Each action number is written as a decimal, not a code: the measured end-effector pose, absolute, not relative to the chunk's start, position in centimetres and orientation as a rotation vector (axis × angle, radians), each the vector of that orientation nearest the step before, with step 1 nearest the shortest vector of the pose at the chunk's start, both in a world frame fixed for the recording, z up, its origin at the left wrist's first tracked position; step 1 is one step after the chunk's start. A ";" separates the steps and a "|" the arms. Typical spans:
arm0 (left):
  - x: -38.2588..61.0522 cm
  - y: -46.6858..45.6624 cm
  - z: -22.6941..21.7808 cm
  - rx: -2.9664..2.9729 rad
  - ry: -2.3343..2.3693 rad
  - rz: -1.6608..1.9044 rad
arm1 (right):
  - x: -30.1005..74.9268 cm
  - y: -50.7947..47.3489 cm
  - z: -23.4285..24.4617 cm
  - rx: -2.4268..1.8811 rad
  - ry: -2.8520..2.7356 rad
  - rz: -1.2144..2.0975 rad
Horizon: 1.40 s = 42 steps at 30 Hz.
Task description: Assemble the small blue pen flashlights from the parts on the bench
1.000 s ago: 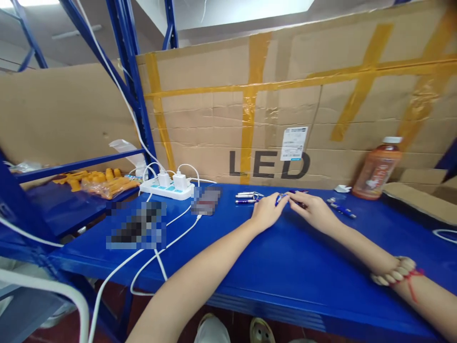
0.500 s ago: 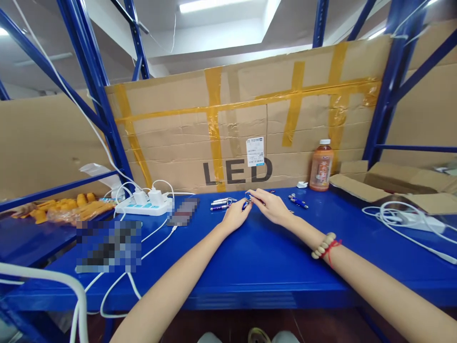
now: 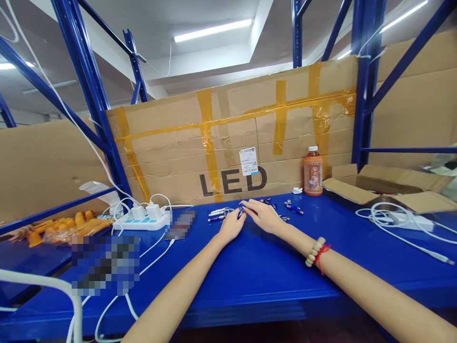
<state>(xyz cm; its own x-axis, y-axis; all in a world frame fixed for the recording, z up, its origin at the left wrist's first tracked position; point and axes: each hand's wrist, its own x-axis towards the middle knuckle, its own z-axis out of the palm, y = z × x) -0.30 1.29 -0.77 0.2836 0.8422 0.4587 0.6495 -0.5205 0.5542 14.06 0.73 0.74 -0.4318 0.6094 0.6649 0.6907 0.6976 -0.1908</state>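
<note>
My left hand (image 3: 231, 227) and my right hand (image 3: 264, 217) meet above the middle of the blue table. Between their fingertips is a small blue and silver metal piece (image 3: 241, 209), pinched from both sides; the fingers cover most of it. Just left of my left hand lie several slim silver and blue tubes (image 3: 216, 216), pen-like or torch-like. A similar blue tube with a silver end (image 3: 294, 208) rests to the right of my right hand. More small dark blue pieces (image 3: 270, 202) show partly behind that hand.
A cardboard sheet (image 3: 171, 162) closes off the back. At back right are an orange drink bottle (image 3: 313, 172), an open carton (image 3: 352, 189) and a coiled white cable (image 3: 378, 212). On the left sit a power strip (image 3: 143, 220), a phone (image 3: 181, 225) and loose cables.
My view has tilted up and turned slightly right, so the scene sits lower and further left. Both hands stay together on the small blue piece, with the fingers slightly shifted.
</note>
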 end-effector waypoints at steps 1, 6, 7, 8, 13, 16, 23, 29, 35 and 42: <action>-0.3 1.4 -0.8 2.283 1.353 1.079 | 14.1 0.8 0.7 -0.993 -2.165 -0.141; -0.5 1.7 -1.1 2.244 1.345 1.114 | 14.3 1.0 0.5 -1.020 -2.183 -0.130; -0.5 1.7 -1.0 2.255 1.391 1.121 | 14.3 1.0 0.5 -1.022 -2.191 -0.129; -0.5 1.6 -0.9 2.268 1.457 1.131 | 14.4 1.0 0.5 -1.024 -2.198 -0.130; -0.4 0.9 -0.4 2.193 1.874 1.055 | 14.5 0.8 0.5 -1.081 -2.246 -0.152; -0.5 0.8 -0.5 2.150 1.983 0.975 | 14.6 0.8 0.4 -1.171 -2.297 -0.128; -0.6 1.0 -0.8 2.324 2.046 0.875 | 14.7 1.1 0.1 -1.176 -2.392 -0.068; -0.6 0.7 -0.8 2.353 2.136 0.784 | 14.8 1.4 -0.2 -1.097 -2.431 -0.035; -0.6 0.3 -0.6 2.432 2.252 0.784 | 14.9 1.5 -0.3 -1.050 -2.455 0.014; -0.7 1.0 -1.0 2.576 2.111 0.702 | 14.9 1.8 -0.4 -1.042 -2.472 0.042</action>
<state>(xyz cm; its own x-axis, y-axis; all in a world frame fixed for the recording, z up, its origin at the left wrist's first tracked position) -0.67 0.96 -1.04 0.1602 0.8693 0.4675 0.9763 -0.2095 0.0551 14.90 1.84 -0.39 -0.6105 0.6855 0.3966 0.6717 0.7135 -0.1993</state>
